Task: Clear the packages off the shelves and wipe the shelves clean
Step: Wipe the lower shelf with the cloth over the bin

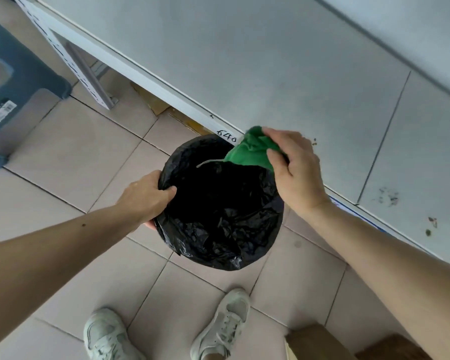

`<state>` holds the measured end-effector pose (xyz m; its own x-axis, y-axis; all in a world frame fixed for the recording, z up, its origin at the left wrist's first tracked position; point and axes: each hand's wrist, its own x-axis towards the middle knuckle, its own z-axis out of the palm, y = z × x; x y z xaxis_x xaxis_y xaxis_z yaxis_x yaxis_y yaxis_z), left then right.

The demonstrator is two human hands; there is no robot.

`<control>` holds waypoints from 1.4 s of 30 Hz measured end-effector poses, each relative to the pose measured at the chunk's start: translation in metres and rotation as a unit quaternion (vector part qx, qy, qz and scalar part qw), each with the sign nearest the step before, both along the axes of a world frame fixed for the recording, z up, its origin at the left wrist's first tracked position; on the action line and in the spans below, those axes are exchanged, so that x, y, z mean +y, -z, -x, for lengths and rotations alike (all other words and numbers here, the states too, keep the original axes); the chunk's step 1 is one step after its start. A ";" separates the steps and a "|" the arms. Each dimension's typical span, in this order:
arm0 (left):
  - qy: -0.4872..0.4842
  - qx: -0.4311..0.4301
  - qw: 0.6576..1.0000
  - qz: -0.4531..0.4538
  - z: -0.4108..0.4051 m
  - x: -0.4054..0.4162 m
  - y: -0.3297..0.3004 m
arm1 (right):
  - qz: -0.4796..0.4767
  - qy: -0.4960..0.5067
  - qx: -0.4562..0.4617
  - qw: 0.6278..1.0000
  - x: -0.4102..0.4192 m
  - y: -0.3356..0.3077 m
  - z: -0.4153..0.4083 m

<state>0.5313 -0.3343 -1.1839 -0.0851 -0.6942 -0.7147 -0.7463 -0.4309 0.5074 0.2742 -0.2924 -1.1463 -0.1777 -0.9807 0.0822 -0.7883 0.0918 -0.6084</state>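
Two hands: left [147, 196] grips black-lined bin [218, 203], right [294, 165] green cloth [250, 149].

A blue plastic stool [13, 81] (label on its side) and cardboard boxes [320, 342] stand on the tiled floor [70, 141].

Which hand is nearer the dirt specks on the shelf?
Right. The right hand, gripping the green cloth, sits at the shelf edge just beside the nearest dirt specks. The left hand grips the black-lined bin rim, off the shelf, farther away.
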 end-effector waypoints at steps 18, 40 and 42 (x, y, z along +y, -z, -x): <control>-0.025 0.013 0.999 -0.031 0.091 0.060 0.021 | -0.048 0.003 0.081 0.996 -0.023 0.040 0.121; 0.025 0.019 0.999 -0.014 0.132 0.127 0.004 | -0.048 0.149 -0.050 0.986 0.152 -0.015 0.143; 0.036 0.019 0.999 -0.013 0.144 0.135 0.005 | -0.014 0.206 -0.084 0.975 0.139 -0.023 0.177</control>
